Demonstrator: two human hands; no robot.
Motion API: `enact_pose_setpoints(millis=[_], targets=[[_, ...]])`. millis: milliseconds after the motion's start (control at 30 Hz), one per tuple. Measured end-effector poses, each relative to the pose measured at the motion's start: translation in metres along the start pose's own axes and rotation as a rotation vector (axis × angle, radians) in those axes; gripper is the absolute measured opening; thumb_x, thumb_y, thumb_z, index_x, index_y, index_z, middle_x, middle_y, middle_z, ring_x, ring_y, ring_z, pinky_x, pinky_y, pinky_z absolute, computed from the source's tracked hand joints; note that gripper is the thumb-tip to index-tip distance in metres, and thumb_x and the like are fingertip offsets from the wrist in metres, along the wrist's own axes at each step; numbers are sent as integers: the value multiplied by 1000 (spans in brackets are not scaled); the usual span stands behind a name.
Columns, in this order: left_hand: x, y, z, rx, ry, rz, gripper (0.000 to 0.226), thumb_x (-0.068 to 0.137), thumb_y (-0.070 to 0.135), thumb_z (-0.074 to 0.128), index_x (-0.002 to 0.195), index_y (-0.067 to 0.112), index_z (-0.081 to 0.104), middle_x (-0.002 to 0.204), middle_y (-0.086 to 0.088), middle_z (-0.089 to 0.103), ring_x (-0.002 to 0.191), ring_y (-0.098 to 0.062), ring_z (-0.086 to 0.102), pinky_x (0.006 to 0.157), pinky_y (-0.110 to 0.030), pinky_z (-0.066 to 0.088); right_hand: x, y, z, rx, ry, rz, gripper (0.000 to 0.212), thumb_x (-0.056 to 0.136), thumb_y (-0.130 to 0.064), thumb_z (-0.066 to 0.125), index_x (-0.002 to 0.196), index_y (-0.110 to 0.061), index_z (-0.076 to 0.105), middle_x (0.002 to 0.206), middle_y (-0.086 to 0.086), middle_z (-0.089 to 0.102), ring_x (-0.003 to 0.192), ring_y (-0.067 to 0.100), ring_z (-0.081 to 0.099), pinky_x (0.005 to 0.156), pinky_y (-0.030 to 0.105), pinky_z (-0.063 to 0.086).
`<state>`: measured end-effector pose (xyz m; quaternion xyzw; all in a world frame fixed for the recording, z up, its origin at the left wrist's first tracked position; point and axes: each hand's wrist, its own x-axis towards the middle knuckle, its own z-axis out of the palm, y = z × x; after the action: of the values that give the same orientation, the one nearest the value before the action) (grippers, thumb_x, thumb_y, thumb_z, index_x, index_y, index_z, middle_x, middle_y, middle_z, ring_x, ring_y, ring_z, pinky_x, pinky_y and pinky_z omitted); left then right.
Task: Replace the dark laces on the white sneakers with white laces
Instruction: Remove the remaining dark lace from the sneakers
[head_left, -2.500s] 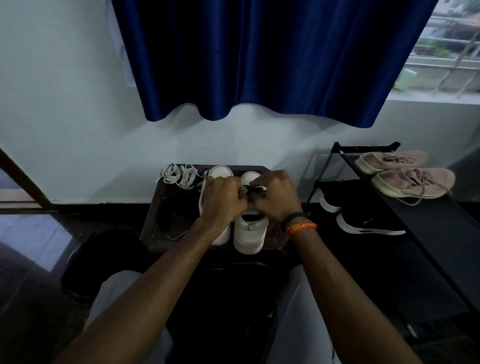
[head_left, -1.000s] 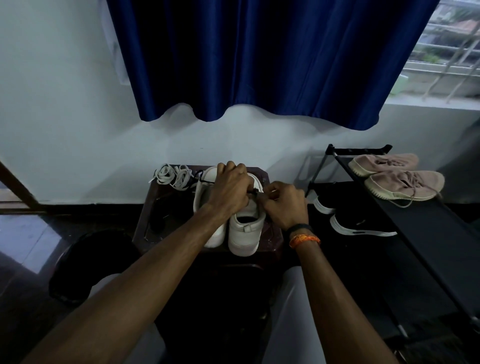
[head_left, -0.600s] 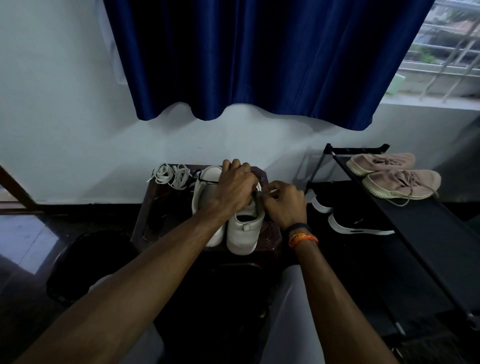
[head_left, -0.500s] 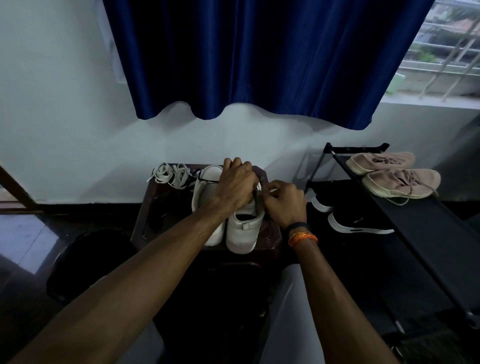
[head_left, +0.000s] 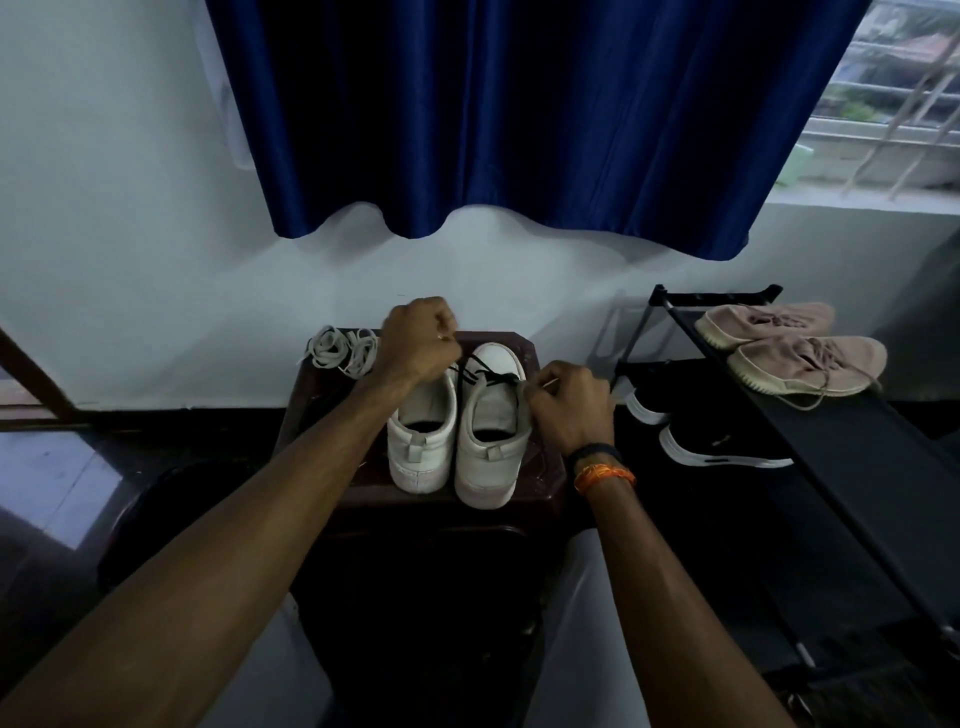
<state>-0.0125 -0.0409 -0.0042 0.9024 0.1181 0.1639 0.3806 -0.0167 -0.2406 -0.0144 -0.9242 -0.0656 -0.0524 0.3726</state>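
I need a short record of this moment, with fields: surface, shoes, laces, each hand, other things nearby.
surface: dark stool
shoes: two white sneakers side by side, heels toward the person
dark lace: partly pulled out of the right sneaker
white laces: loose bundle at the stool's far left corner
left hand: closed, pulling the dark lace
right hand: closed at the right sneaker's side
nearby: shoe rack with pink shoes

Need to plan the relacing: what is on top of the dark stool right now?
On the dark stool: two white sneakers, the right one holding the dark lace, and loose white laces at the back-left corner. The left hand hides the left sneaker's front.
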Motion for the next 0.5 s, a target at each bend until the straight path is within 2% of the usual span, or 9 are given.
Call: enact_pose_setpoints(millis=[100,200,300,500], targets=[[-1,11,10,11,-209,198,26,70,5,68,92,17,73,89,6,74,89,-16,66,85,-36,54,-2,-4,1,-16,6,-30,11,84,-26,68,84,-17,75,80,7,74,83,29,67,68,27,41],[-5,20,25,296,-349,343,35,69,12,74,101,25,72,97,11,71,101,-18,57,93,-34,38,-3,-4,-1,-14,-1,-31,12,85,-24,67,86,-15,75,81,6,74,82,27,66,67,26,39],[-8,27,33,520,-328,431,22,75,22,74,96,26,71,97,6,73,100,-22,59,96,-38,34,-3,-4,-2,-26,-8,-36,12,85,-23,67,88,-16,76,83,5,74,83,27,66,67,25,37],[-8,32,38,594,-191,425,11,85,20,68,91,20,77,95,-2,75,99,-26,60,95,-36,33,-4,-6,-1,-56,0,-46,15,86,-24,65,91,-16,76,86,7,75,86,30,66,71,27,38]])
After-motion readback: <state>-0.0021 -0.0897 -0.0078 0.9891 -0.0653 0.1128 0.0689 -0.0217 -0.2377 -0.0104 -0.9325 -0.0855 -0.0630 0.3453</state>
